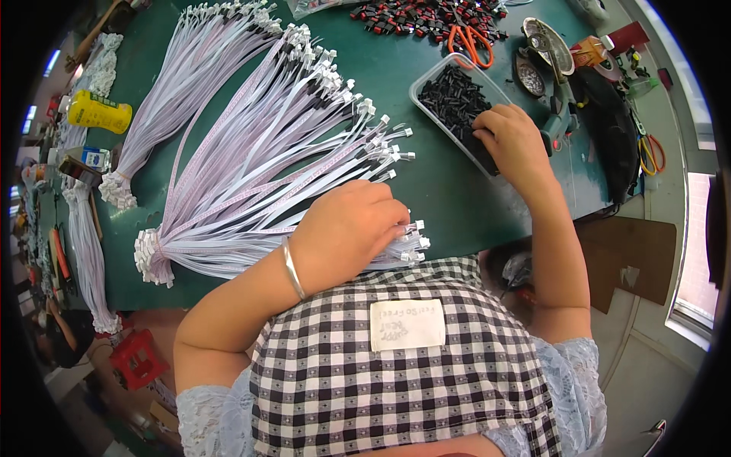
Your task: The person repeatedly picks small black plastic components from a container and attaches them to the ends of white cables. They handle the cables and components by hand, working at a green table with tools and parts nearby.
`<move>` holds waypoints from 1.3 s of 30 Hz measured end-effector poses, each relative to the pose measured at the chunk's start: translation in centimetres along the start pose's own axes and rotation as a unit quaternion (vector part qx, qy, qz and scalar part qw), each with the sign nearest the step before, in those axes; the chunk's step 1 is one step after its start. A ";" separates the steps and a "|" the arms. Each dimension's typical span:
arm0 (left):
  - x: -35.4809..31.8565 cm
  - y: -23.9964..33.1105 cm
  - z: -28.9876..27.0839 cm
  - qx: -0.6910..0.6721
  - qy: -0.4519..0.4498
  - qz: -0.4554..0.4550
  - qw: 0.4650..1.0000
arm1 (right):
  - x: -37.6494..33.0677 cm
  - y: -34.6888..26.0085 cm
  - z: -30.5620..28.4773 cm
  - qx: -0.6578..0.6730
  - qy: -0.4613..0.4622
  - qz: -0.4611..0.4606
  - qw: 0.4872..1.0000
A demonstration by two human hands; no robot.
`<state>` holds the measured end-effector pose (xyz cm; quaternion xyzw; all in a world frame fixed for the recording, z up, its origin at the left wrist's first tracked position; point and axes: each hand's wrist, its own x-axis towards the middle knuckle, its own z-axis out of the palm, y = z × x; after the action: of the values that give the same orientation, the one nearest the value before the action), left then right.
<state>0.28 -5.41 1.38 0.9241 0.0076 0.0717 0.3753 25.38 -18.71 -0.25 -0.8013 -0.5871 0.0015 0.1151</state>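
Note:
A fanned bundle of white flat cables [228, 175] lies on the green table, tied at its left end, with small white connectors along the other ends. My left hand [354, 222] rests over its near cables, fingers curled round a cable close to the connector ends [415, 242]. What lies under the palm is hidden. At the right, my right hand [515, 141] dips into a clear plastic tub [423, 97] of short black tube pieces [454, 99]. Its fingers are bent together at the pieces, and I cannot see what is between the tips.
A second cable bundle [183, 84] lies at the far left beside a yellow bottle [99, 112]. Behind the tub are orange-handled scissors [470, 46] and a heap of black-and-red parts [426, 19]. Shell-like dishes [547, 44] and a teal-handled tool [560, 122] stand at the right.

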 end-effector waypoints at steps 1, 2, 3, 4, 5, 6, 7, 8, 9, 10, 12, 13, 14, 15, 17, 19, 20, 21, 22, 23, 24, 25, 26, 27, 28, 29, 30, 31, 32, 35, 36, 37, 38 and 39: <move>0.2 0.2 -0.3 0.000 0.016 0.002 1.000 | 0.0 0.1 0.2 0.017 0.008 0.002 1.000; 0.3 0.2 -0.5 0.000 0.031 0.004 1.000 | -0.1 0.2 0.3 0.033 0.017 0.003 0.999; 0.4 0.3 -0.7 -0.026 0.037 -0.014 0.999 | 0.0 0.2 0.2 0.041 0.015 0.012 0.999; 0.4 0.4 -0.8 -0.053 0.043 -0.032 0.997 | -0.1 0.0 0.0 0.049 0.013 0.022 0.998; 0.5 0.4 -0.9 -0.079 0.048 -0.049 0.994 | 0.1 -0.1 -0.1 0.057 0.011 0.031 0.998; 0.3 0.1 -0.7 -0.115 0.049 -0.054 0.991 | 0.2 0.1 0.0 0.049 0.018 0.023 0.998; 0.4 0.0 -0.8 -0.190 0.016 -0.128 0.973 | 0.3 0.2 0.2 0.041 0.026 0.016 0.999; 0.5 0.0 -0.9 -0.263 -0.016 -0.200 0.944 | 0.4 0.3 0.2 0.033 0.033 0.009 0.999; 0.5 -0.1 -0.9 -0.334 -0.049 -0.271 0.902 | 0.6 0.3 0.1 0.021 0.036 -0.003 0.999; 0.4 -0.3 -0.7 -0.380 -0.041 -0.279 0.881 | 0.7 0.2 0.0 0.008 0.038 -0.016 0.999; 0.1 -1.1 0.3 -0.471 -0.026 -0.292 0.832 | 0.8 0.1 -0.1 -0.008 0.045 -0.034 0.998; 0.0 -1.2 0.5 -0.515 -0.020 -0.298 0.804 | 0.8 0.1 -0.1 -0.012 0.050 -0.039 0.998; 0.0 -1.2 0.4 -0.519 -0.018 -0.308 0.797 | 0.9 0.1 -0.2 -0.016 0.054 -0.045 0.997; 0.0 -1.2 0.3 -0.524 -0.017 -0.319 0.790 | 0.9 0.1 -0.2 -0.014 0.054 -0.043 0.998; 0.0 -1.4 0.4 -0.553 -0.011 -0.326 0.767 | 0.8 0.1 -0.3 -0.009 0.054 -0.038 0.998; -0.2 -2.0 0.7 -0.599 0.003 -0.318 0.735 | 0.6 0.5 -0.3 0.027 0.057 -0.025 0.998; -0.3 -2.2 0.8 -0.616 0.003 -0.314 0.722 | 0.5 0.6 -0.4 0.045 0.059 -0.018 0.997; -0.3 -2.4 0.8 -0.633 0.006 -0.311 0.709 | 0.6 0.0 -1.1 0.119 0.018 0.043 0.992; -0.5 -2.6 0.9 -0.649 0.011 -0.308 0.695 | 0.5 -1.2 -2.3 0.193 -0.023 0.101 0.976; -0.7 -2.9 1.0 -0.658 0.012 -0.304 0.689 | 0.4 -2.2 -2.9 0.264 -0.065 0.158 0.949; -0.7 -3.2 1.2 -0.668 0.003 -0.297 0.683 | -0.3 -2.8 -3.1 0.350 -0.069 0.147 0.922; -0.8 -3.3 1.2 -0.676 -0.004 -0.292 0.676 | -0.9 -3.5 -3.0 0.436 -0.073 0.132 0.887; -0.8 -3.3 1.2 -0.680 -0.002 -0.296 0.671 | -1.5 -4.2 -2.9 0.518 -0.077 0.116 0.844; -0.9 -3.3 1.2 -0.683 0.000 -0.299 0.666 | -1.9 -5.2 -2.5 0.565 -0.090 0.098 0.814; -0.9 -3.2 1.1 -0.686 0.002 -0.302 0.662 | -2.2 -6.3 -1.9 0.599 -0.106 0.105 0.787; -0.9 -3.2 1.1 -0.690 0.007 -0.300 0.659 | -2.4 -7.2 -1.3 0.631 -0.122 0.111 0.758; -0.7 -3.1 1.2 -0.693 0.007 -0.297 0.657 | -2.7 -7.8 -0.5 0.632 -0.120 0.126 0.755; -0.8 -3.1 1.1 -0.696 0.011 -0.294 0.654 | -2.7 -8.4 0.5 0.634 -0.121 0.137 0.751; -0.8 -3.2 1.2 -0.697 0.017 -0.295 0.654 | -2.7 -8.7 1.0 0.635 -0.122 0.149 0.748; -1.1 -3.4 1.3 -0.696 0.034 -0.293 0.655 | -2.6 -9.2 1.2 0.660 -0.115 0.154 0.726; -1.1 -3.4 1.4 -0.696 0.035 -0.288 0.656 | -2.6 -9.2 1.2 0.664 -0.111 0.155 0.722; -1.2 -3.5 1.5 -0.697 0.037 -0.284 0.657 | -2.6 -9.2 1.3 0.669 -0.108 0.157 0.718; -1.2 -3.6 1.5 -0.699 0.034 -0.284 0.656 | -2.6 -9.2 1.4 0.673 -0.104 0.159 0.714; -1.2 -3.6 1.6 -0.700 0.033 -0.285 0.654 | -2.5 -9.2 1.3 0.677 -0.104 0.166 0.710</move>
<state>-0.55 -3.97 -2.40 0.3377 0.2303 -0.0244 0.9123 15.80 -18.20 -0.17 -0.5880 -0.2950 0.5005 0.5628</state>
